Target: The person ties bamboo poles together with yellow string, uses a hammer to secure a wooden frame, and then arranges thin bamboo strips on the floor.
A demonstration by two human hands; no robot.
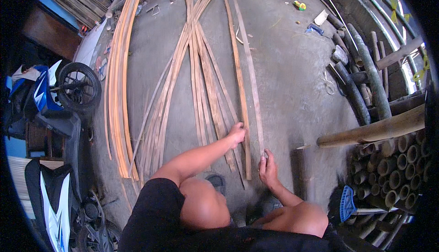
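Observation:
Long, thin bamboo strips lie on the concrete floor, many crossed in an X-shaped bundle [191, 25]. My left hand [237, 133] is closed at the near part of a brown bamboo strip [241, 96], its fingers curled and partly hidden at the strip's left edge. To the right of that strip runs a paler bamboo strip [254, 89], reaching far up the floor. My right hand [268, 166] pinches its near end between thumb and fingers. Both hands are in front of my bent knees.
More orange-toned strips [121, 78] lie at the left, beside a motorbike [48, 85]. On the right are dark bamboo poles [366, 69], a thick pale pole [372, 132], stacked bamboo tubes [395, 167] and a blue broom [347, 204]. A blue-handled tool [314, 29] rests farther off.

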